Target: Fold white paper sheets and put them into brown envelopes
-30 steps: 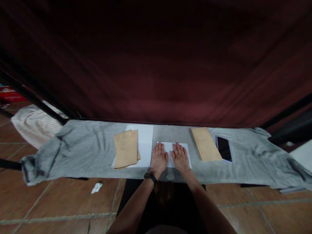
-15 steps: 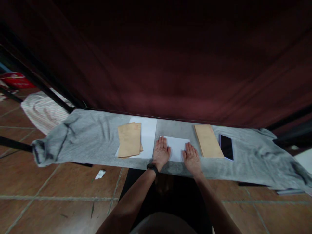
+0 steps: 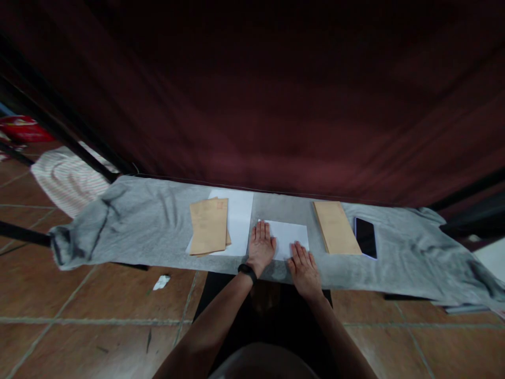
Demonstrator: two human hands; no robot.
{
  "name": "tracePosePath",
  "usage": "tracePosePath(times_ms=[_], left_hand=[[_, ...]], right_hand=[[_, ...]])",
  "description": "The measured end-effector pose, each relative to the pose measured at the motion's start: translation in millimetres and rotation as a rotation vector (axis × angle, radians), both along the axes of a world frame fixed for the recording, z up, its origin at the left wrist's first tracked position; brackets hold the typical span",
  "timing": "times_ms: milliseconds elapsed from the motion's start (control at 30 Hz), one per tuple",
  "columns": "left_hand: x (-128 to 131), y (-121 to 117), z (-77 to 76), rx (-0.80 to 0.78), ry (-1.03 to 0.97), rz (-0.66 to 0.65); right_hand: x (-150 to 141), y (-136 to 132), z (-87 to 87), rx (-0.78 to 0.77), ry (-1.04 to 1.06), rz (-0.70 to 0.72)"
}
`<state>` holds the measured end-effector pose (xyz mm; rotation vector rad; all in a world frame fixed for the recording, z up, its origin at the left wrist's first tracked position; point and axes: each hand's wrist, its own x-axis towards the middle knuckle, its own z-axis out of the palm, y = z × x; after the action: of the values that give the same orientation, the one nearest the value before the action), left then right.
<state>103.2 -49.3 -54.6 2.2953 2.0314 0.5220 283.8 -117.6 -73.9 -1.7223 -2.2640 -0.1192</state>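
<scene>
A white sheet of paper (image 3: 287, 237), apparently folded, lies in front of me on the grey cloth. My left hand (image 3: 261, 247) rests flat on its left end, fingers stretched out and pointing away from me. Over the near right part of the paper lies my right hand (image 3: 304, 269), also flat with fingers extended. Left of my left hand are brown envelopes (image 3: 209, 226) in a loose, slightly fanned pile, on top of larger white paper (image 3: 240, 218). To the right of my right hand is a neat stack of brown envelopes (image 3: 337, 229).
A phone (image 3: 365, 238) with a dark screen lies right of the envelope stack. Grey cloth (image 3: 150, 221) covers the narrow surface. Behind it hangs a dark red curtain (image 3: 252, 131). Striped fabric (image 3: 73, 176) hangs at the left, and a white scrap (image 3: 161, 282) lies on the tiled floor.
My right hand has slid toward me and a little left, from the paper's right edge to its near part. My left hand has stayed in place.
</scene>
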Motion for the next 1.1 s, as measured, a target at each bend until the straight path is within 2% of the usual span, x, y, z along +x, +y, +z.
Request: tracePosePath(times_ms=[533, 633, 733, 800, 933, 1100], left_hand=[[-7.8, -6.0, 2.3, 0.035, 0.031, -0.010], [-13.9, -16.3, 6.8, 0.053, 0.038, -0.099], [-19.7, -29.5, 12.2, 0.051, 0.050, -0.313], [-21.9, -36.9, 15.0, 0.037, 0.050, -0.411], [-22.3, -43.6, 18.1, 0.024, 0.051, -0.434], [-20.5, -43.7, 19.1, 0.017, 0.066, -0.443]], right_hand=[[27.4, -6.4, -6.2, 0.112, -0.004, -0.089], [28.0, -6.8, -7.3, 0.108, -0.003, -0.090], [28.2, -7.0, -7.2, 0.104, 0.002, -0.091], [26.7, -6.5, -5.3, 0.095, 0.008, -0.093], [13.9, -4.2, 3.4, 0.053, 0.029, -0.114], [-10.1, -5.4, 11.7, -0.040, 0.019, 0.027]])
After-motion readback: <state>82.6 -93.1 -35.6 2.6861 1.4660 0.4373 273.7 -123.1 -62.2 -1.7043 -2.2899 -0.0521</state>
